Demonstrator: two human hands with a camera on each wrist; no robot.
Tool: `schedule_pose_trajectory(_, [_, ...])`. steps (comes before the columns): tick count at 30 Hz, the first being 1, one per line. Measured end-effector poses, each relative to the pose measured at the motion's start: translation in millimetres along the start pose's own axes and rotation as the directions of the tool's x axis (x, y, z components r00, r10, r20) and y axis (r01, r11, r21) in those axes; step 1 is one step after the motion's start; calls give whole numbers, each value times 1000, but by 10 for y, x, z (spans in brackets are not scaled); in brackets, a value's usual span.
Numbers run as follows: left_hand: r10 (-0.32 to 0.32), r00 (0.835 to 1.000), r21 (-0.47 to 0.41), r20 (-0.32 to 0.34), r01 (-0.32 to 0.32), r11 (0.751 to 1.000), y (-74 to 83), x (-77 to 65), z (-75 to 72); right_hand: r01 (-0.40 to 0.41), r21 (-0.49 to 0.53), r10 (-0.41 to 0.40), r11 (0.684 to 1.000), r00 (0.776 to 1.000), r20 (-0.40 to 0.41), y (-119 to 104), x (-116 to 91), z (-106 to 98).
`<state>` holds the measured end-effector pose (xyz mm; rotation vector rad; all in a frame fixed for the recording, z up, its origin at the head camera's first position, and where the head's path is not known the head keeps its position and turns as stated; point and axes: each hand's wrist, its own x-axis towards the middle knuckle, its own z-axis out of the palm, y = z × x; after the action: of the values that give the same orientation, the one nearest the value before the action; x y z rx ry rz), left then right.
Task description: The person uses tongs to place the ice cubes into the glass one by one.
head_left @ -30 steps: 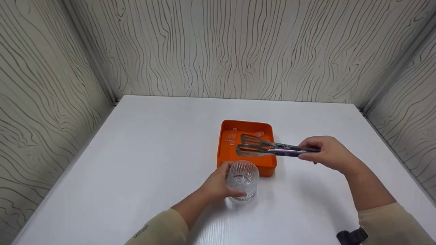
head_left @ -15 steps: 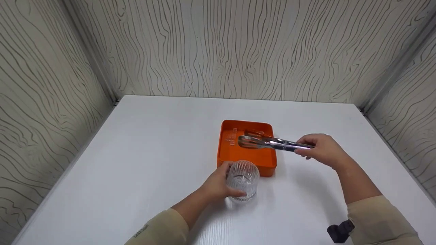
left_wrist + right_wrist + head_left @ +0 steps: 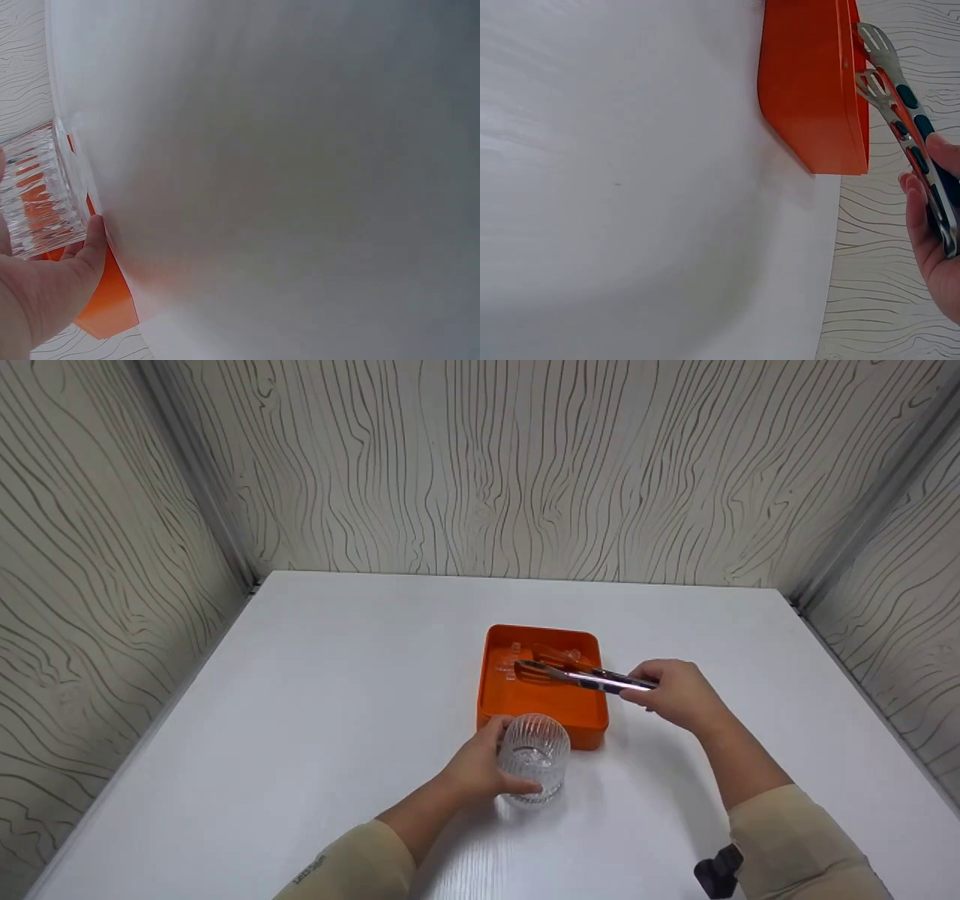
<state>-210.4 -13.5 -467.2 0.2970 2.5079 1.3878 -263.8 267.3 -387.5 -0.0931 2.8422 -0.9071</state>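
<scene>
My left hand [image 3: 474, 765] and right hand [image 3: 676, 694] both full at a smooth white table [image 3: 337, 682]

Seen from my head camera, my left hand curls round a clear, ribbed glass tumbler [image 3: 535, 757], which stands upright just in front of a bright orange, rectangular tray [image 3: 555, 706]; whether the two touch I cannot tell. My right hand grips a pair of shiny metal tongs with dark inlaid handles [image 3: 600, 681], their slotted heads spread apart over the tray. Inside it, a cluster of small, clear, cube-like pieces [image 3: 511, 666] lies toward the left wall near one head, with a further clear lump [image 3: 573, 655] at the far right. Beige sleeves [image 3: 360, 862] reach partway down my forearms, a small black device [image 3: 718, 872] sits at the right cuff, and cream panels with wavy dark lines [image 3: 480, 472] rise behind the table.

From my left wrist, the tumbler shows at the edge of the view, my hand against its ribbed side, one fingertip near its base, the tray's orange visible through the glass.

From my right wrist, my thumb and fingers hold the tongs by their handles; the heads reach the tray's rim, apart from each other, how deep I cannot see.
</scene>
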Motion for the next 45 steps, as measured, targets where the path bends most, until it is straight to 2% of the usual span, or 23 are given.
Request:
schedule_pose_trajectory(10, [21,1000,13,-3,-21,1000,-15,8,1,-29,0,29,1000,1000,-5,-95,86,255])
schedule_pose_trajectory(23, [1,1000,-5,-3,-1,1000,-12,3,5,-13,-41,12,999,999,-30,-224,114,430])
schedule_pose_trajectory(32, [33,999,-16,5,-33,999,-21,-11,-6,29,-80,-36,996,995,-94,-257,105,473])
schedule_pose_trajectory(40, [-1,1000,-18,4,1,1000,-13,-1,7,29,-62,-35,998,995,-91,-267,94,455])
schedule_pose_trajectory(45, [-14,1000,-19,0,14,1000,-12,-3,8,1,-50,-5,999,997,-78,-258,88,449])
